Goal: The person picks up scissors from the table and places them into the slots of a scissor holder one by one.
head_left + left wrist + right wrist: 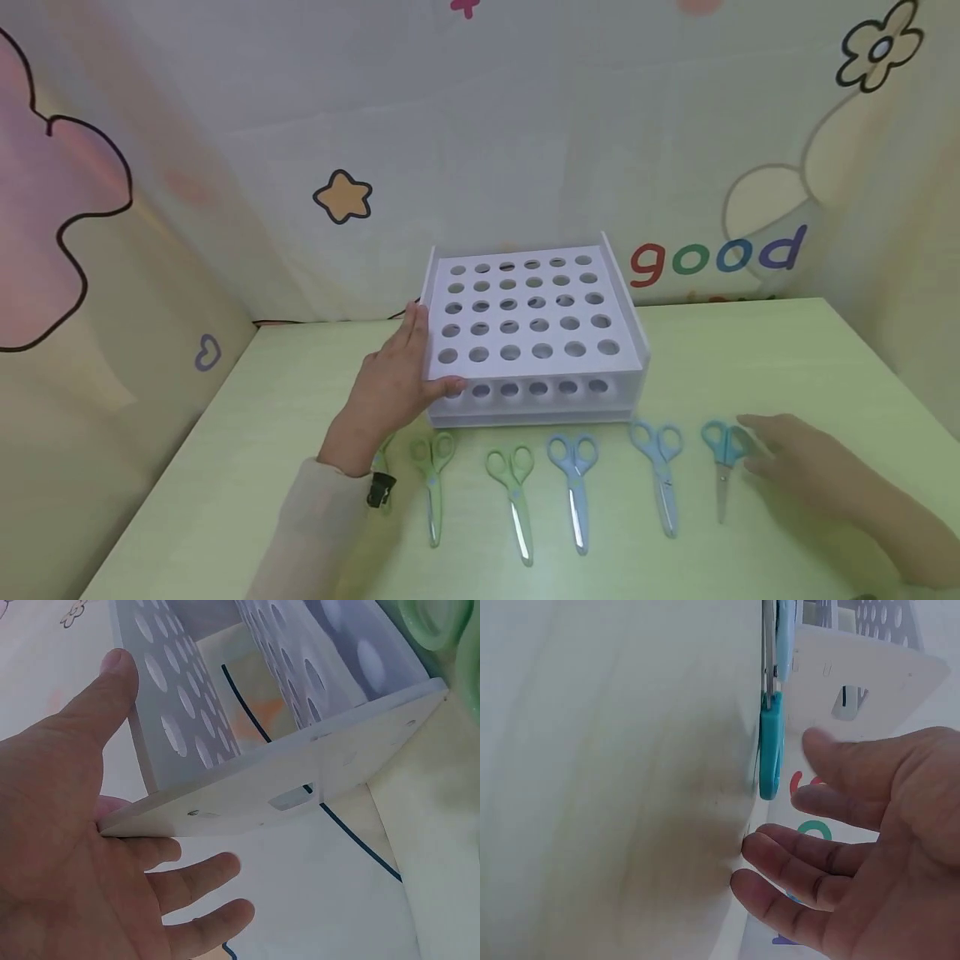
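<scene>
My left hand [393, 362] rests against the left side of a white rack [523, 315] with rows of round holes. Its thumb lies over the front corner; the other fingers extend along the side panel. In the left wrist view those fingers look straight or only slightly bent. My right hand [806, 462] hovers beside teal-handled scissors [724, 452] at the row's right end, fingers spread. In the right wrist view a gap shows between the fingers and the teal handle [770, 750].
In front of the rack lie light blue scissors [663, 471], more blue scissors [575, 481], green scissors [517, 492] and another green pair [432, 479]. Further green scissors are partly hidden by my left wrist. A patterned cloth [487, 167] hangs behind the table [247, 467].
</scene>
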`<state>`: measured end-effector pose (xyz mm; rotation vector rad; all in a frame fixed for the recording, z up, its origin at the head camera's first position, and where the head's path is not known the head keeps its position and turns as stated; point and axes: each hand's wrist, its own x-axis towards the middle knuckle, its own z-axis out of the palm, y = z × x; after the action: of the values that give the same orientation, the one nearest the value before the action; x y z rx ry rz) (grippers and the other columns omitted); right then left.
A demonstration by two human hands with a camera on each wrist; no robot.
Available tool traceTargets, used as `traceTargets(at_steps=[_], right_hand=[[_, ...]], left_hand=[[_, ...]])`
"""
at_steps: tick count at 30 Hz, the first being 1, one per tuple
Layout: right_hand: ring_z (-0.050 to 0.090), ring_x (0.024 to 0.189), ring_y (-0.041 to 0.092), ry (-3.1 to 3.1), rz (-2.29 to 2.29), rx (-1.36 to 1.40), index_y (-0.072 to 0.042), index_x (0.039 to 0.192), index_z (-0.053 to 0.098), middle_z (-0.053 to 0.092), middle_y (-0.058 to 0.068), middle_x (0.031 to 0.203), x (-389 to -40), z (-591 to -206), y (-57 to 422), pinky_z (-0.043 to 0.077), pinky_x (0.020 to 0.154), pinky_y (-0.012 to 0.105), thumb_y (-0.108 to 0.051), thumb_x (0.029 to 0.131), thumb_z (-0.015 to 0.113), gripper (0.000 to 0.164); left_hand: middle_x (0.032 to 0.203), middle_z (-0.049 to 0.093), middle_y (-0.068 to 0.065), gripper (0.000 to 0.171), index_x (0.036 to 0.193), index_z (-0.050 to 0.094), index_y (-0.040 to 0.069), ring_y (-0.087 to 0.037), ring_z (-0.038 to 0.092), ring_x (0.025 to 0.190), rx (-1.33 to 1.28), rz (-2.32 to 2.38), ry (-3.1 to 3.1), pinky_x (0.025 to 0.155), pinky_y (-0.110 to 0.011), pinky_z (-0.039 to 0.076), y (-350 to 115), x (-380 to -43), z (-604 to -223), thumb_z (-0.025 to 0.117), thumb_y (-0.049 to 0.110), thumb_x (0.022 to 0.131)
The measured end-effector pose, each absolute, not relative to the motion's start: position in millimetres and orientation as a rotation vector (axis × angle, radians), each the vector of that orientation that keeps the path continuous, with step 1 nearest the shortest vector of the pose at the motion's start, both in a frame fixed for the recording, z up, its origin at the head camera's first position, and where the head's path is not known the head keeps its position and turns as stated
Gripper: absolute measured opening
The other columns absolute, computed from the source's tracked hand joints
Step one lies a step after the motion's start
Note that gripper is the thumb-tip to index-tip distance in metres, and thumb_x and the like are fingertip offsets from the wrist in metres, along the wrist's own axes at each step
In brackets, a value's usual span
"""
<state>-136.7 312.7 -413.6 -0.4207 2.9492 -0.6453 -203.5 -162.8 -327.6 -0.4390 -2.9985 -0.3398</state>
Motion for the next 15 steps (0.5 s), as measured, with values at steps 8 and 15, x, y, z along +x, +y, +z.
traceTargets(at_steps=[8,15], right_hand=[[0.054,0.084,0.020,2.897,-0.566,-0.483,0.007,0.135,0.056,0.059,0.005,0.095,-149,-417,316,0.049,0.073,0.041,-0.008,0.088,0.070,0.051],[0.046,0.073,0.018,2.893,-0.485,-0.447,0.003,0.133,0.059,0.052,0.005,0.087,-159,-414,313,0.042,0.062,0.034,-0.011,0.085,0.076,0.053]], left_hand=[[0.168,-0.001,-0.013,0.119,0.161,-0.001,0.003,-0.038,0.059,0.115,-0.399,-0.513,-3.026,0.090,-0.052,0.048,-166,-206,-332,0.075,0.054,0.087],[0.168,-0.001,-0.013,0.118,0.161,-0.001,0.004,-0.039,0.056,0.121,-0.415,-0.563,-3.007,0.084,-0.048,0.049,-166,-207,-334,0.076,0.054,0.087]])
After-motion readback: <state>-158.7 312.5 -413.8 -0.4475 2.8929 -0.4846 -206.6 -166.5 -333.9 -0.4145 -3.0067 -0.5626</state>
